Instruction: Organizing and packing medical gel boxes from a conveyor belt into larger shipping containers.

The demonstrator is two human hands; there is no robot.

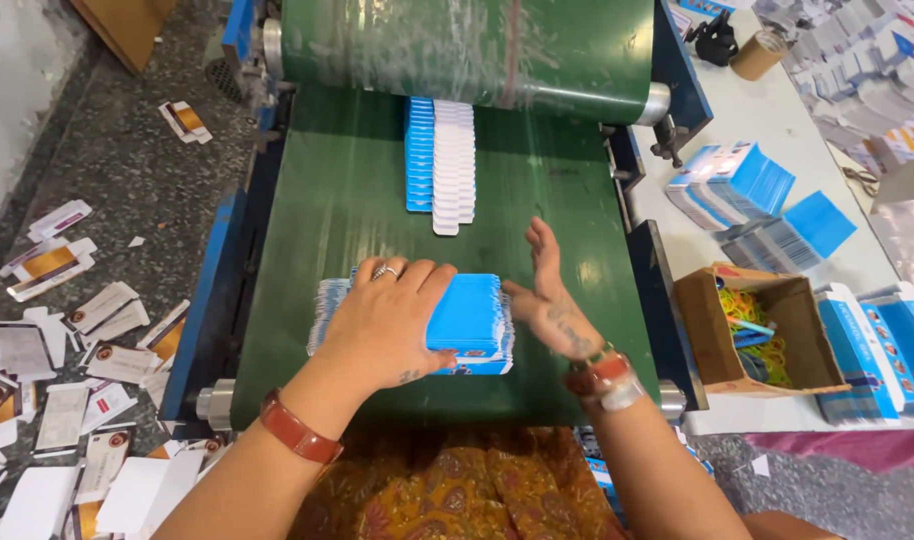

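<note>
A stack of flat blue cartons [472, 320] lies on the green conveyor belt [327, 200] near its front end. My left hand [387, 320] rests flat on top of the stack, fingers spread, pressing it down. The edge of my right hand [552, 295] touches the stack's right side, fingers straight and pointing away from me. Farther up the belt, a shingled row of blue and white cartons [440, 160] comes out from under the green roller [477, 45].
A white table [777, 110] on the right holds fanned blue carton stacks [737, 185], an open cardboard box of coloured rubber bands [762, 330] and more bundles. Loose cartons [67, 350] litter the floor on the left. Blue machine rails flank the belt.
</note>
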